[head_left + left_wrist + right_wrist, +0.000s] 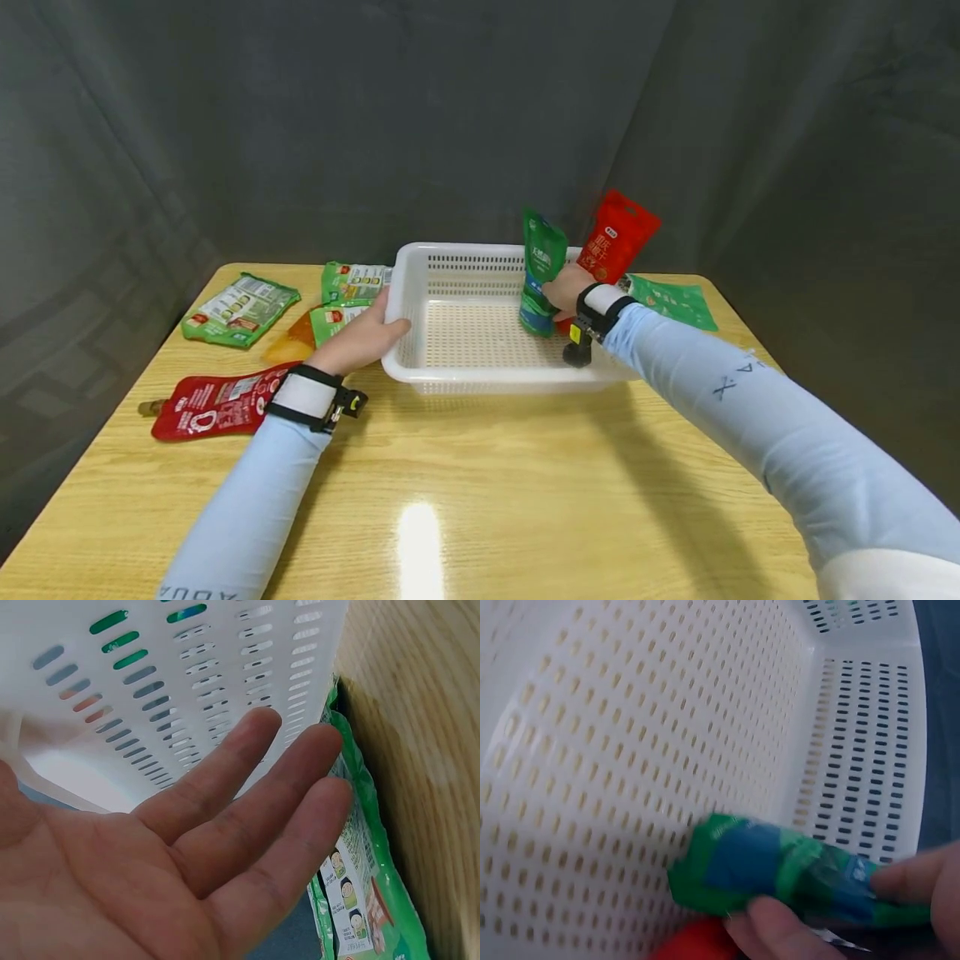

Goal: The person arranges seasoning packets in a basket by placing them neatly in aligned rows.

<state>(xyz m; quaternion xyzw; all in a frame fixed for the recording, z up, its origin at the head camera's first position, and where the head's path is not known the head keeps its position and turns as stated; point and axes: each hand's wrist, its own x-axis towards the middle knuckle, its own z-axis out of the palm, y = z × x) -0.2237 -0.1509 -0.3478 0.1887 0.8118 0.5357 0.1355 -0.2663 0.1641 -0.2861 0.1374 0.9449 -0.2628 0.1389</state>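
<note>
A white perforated plastic basket (pixel 510 375) stands on the table. My left hand (pixel 363 337) holds its left rim, thumb over the top; in the left wrist view, the fingers (pixel 255 817) extend along the outer wall. Inside the basket's right part, my right hand (pixel 567 292) grips a green pouch (pixel 543 250) with a blue band, held upright. The right wrist view shows fingertips pinching this pouch (pixel 750 862), its lower end close to the basket floor. Just behind that hand a red packet (pixel 618 233) leans upright at the right end, its lower part mostly hidden.
Green-and-white packets (pixel 242 310) lie left of the basket, two of them close by its wall. An orange packet (pixel 292 340) and a red spouted pouch (pixel 217 404) are nearer my left forearm. To the right lies a flat green packet (pixel 675 302). Dark cloth (pixel 450 125) hangs behind the table.
</note>
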